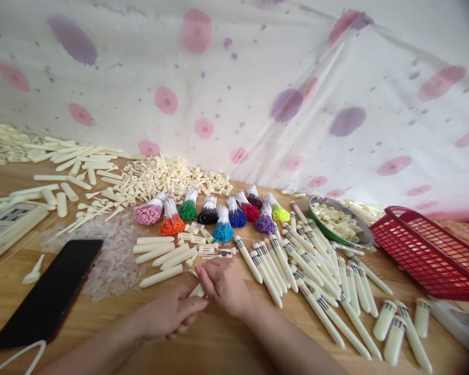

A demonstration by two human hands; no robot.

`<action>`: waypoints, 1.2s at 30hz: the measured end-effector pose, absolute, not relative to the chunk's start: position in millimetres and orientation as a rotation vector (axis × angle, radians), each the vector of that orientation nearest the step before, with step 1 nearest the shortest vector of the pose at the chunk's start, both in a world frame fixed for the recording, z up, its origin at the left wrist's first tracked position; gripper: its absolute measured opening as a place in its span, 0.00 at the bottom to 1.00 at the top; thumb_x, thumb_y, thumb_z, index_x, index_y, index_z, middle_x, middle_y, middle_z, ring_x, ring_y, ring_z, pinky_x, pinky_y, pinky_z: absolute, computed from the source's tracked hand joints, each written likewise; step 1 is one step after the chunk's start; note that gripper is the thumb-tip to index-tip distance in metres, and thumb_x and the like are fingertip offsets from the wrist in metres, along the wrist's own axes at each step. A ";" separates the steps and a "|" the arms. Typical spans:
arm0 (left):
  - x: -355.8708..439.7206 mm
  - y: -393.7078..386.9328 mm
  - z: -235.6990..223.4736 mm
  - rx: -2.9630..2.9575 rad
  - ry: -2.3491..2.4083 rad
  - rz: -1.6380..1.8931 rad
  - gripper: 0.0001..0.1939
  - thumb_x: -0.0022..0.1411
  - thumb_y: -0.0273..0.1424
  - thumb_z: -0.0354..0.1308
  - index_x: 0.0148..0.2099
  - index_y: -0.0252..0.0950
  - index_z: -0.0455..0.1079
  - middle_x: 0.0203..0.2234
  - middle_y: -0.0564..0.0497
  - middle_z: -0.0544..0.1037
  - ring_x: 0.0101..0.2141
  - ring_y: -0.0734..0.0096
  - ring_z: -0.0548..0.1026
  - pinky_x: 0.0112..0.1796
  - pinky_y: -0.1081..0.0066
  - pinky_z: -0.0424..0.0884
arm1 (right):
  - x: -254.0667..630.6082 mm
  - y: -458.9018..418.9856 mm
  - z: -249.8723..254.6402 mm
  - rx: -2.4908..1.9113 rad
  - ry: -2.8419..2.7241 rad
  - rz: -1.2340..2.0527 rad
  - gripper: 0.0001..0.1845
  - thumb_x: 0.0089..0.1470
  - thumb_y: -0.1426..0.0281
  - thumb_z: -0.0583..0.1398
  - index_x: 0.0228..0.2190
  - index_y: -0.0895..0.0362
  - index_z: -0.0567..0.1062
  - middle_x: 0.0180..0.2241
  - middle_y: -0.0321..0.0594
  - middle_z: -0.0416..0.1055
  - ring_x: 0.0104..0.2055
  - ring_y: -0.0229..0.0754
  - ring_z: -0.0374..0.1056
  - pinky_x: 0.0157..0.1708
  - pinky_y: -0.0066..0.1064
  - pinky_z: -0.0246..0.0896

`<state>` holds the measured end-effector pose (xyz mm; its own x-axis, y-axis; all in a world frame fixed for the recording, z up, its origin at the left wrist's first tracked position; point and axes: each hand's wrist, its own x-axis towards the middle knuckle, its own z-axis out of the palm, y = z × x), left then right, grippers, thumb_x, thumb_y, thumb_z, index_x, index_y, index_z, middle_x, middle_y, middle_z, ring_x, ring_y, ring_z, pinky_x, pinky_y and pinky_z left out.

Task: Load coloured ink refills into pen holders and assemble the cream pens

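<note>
My left hand point(172, 313) is closed round a cream plastic pen part point(197, 291), of which only a short piece shows. My right hand point(225, 286) meets it at the front centre, fingers bent in a pinch over a small piece that is mostly hidden. Just beyond the hands lie cream pen barrels point(162, 276) and short slotted pieces point(195, 238). Behind them stand bundles of thin refills with coloured ends, among them light blue point(223, 229), orange point(172, 223) and black point(208, 214). Multicolour pens point(266, 273) lie to the right of my right hand.
A black phone point(49, 294) lies at left beside a heap of translucent small pieces point(105, 260). Cream parts are piled point(168, 174) at the back. A metal bowl point(365, 237) of cream pieces and a red plastic basket point(426, 255) stand right. A patterned sheet point(226, 67) hangs behind.
</note>
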<state>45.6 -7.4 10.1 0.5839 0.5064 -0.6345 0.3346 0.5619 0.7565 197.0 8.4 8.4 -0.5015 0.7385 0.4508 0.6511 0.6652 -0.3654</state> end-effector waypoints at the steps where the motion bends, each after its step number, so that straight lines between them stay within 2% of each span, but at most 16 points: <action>1: 45.6 -7.7 8.8 1.053 1.008 0.133 0.17 0.52 0.46 0.53 0.33 0.40 0.54 0.14 0.65 0.55 0.13 0.83 0.46 0.16 0.79 0.42 | 195.6 8.8 8.0 -1.124 -2.312 0.213 0.28 0.64 0.66 0.41 0.16 0.58 0.64 0.15 0.34 0.60 0.17 0.32 0.52 0.21 0.25 0.44; 5: 44.0 -7.5 4.8 1.279 1.092 0.229 0.12 0.57 0.41 0.48 0.38 0.38 0.60 0.15 0.63 0.57 0.15 0.78 0.54 0.18 0.77 0.51 | 190.9 9.9 7.2 -1.306 -2.377 0.235 0.25 0.62 0.68 0.44 0.17 0.58 0.66 0.16 0.34 0.64 0.18 0.32 0.56 0.22 0.25 0.45; 7: 43.8 -6.2 4.2 1.425 1.132 0.317 0.10 0.57 0.39 0.48 0.37 0.38 0.63 0.18 0.58 0.64 0.21 0.72 0.64 0.23 0.74 0.60 | 188.3 11.3 7.6 -1.352 -2.387 0.223 0.24 0.62 0.69 0.45 0.17 0.58 0.67 0.17 0.35 0.65 0.18 0.32 0.58 0.22 0.25 0.46; 9: 44.0 -4.2 4.5 1.546 1.150 0.391 0.10 0.57 0.37 0.48 0.36 0.37 0.66 0.25 0.52 0.73 0.30 0.64 0.71 0.32 0.69 0.65 | 185.5 13.9 9.3 -1.386 -2.397 0.208 0.23 0.62 0.69 0.46 0.18 0.58 0.68 0.17 0.36 0.67 0.19 0.33 0.59 0.22 0.25 0.46; 11: 44.0 -2.1 4.8 1.628 1.182 0.427 0.11 0.58 0.35 0.47 0.37 0.36 0.67 0.34 0.46 0.77 0.37 0.59 0.73 0.40 0.66 0.65 | 182.4 17.6 12.9 -1.421 -2.420 0.194 0.23 0.61 0.68 0.47 0.18 0.58 0.69 0.18 0.36 0.68 0.19 0.33 0.61 0.22 0.26 0.46; 14: 42.3 0.1 4.2 1.700 1.307 0.405 0.14 0.59 0.33 0.46 0.43 0.34 0.67 0.38 0.43 0.77 0.42 0.56 0.73 0.43 0.64 0.64 | 176.4 23.4 20.6 -1.458 -2.477 0.186 0.22 0.61 0.67 0.49 0.19 0.58 0.70 0.19 0.38 0.71 0.21 0.35 0.64 0.22 0.26 0.47; 18: 36.4 3.1 2.7 1.744 1.482 0.313 0.16 0.59 0.32 0.45 0.48 0.33 0.65 0.37 0.40 0.78 0.40 0.54 0.75 0.39 0.64 0.66 | 167.0 30.8 29.4 -1.507 -2.564 0.188 0.21 0.61 0.68 0.49 0.21 0.58 0.72 0.21 0.41 0.73 0.23 0.38 0.68 0.22 0.27 0.50; 21: 30.1 7.4 4.3 1.730 1.463 0.359 0.18 0.60 0.34 0.45 0.51 0.34 0.62 0.39 0.40 0.78 0.41 0.54 0.75 0.39 0.63 0.66 | 161.4 42.7 37.6 -1.536 -2.622 0.195 0.17 0.59 0.64 0.52 0.23 0.58 0.72 0.23 0.43 0.74 0.24 0.41 0.69 0.21 0.28 0.52; 23: 26.0 10.5 6.7 1.690 1.414 0.450 0.18 0.61 0.39 0.46 0.50 0.36 0.63 0.42 0.42 0.76 0.44 0.55 0.72 0.41 0.64 0.65 | 156.8 56.7 46.8 -1.534 -2.637 0.193 0.17 0.57 0.59 0.54 0.28 0.59 0.72 0.27 0.44 0.74 0.27 0.43 0.70 0.22 0.28 0.54; 25: 22.8 12.7 8.5 1.655 1.376 0.514 0.18 0.61 0.43 0.45 0.44 0.38 0.66 0.40 0.45 0.77 0.43 0.56 0.72 0.42 0.65 0.64 | 148.2 75.3 57.9 -1.489 -2.624 0.160 0.18 0.59 0.57 0.51 0.34 0.58 0.71 0.32 0.43 0.74 0.32 0.43 0.71 0.24 0.28 0.57; 28: 20.5 13.2 6.8 1.648 1.350 0.506 0.20 0.61 0.46 0.42 0.31 0.39 0.67 0.30 0.50 0.77 0.36 0.59 0.72 0.38 0.67 0.65 | 124.4 106.6 70.5 -1.299 -2.644 0.058 0.15 0.61 0.60 0.49 0.41 0.56 0.68 0.39 0.40 0.72 0.38 0.41 0.69 0.30 0.29 0.61; 30: 19.8 12.0 3.1 1.652 1.325 0.481 0.22 0.61 0.47 0.41 0.27 0.39 0.66 0.26 0.51 0.76 0.33 0.61 0.72 0.36 0.68 0.64 | 103.5 125.6 71.9 -1.232 -2.685 0.015 0.13 0.61 0.62 0.51 0.44 0.55 0.67 0.42 0.39 0.71 0.42 0.42 0.67 0.33 0.30 0.62; 32: 18.7 10.8 -0.3 1.663 1.298 0.455 0.22 0.61 0.47 0.40 0.27 0.39 0.66 0.26 0.52 0.76 0.32 0.62 0.72 0.35 0.68 0.64 | 83.2 141.0 67.9 -1.164 -2.746 -0.031 0.11 0.59 0.68 0.53 0.43 0.56 0.68 0.43 0.41 0.70 0.45 0.44 0.65 0.35 0.31 0.62; 36: 16.6 10.5 -1.3 1.646 1.278 0.464 0.21 0.61 0.47 0.42 0.32 0.39 0.69 0.32 0.50 0.78 0.37 0.60 0.73 0.38 0.68 0.64 | 58.0 159.1 54.3 -1.043 -2.859 -0.134 0.09 0.54 0.79 0.54 0.37 0.61 0.71 0.40 0.45 0.70 0.43 0.47 0.65 0.35 0.34 0.63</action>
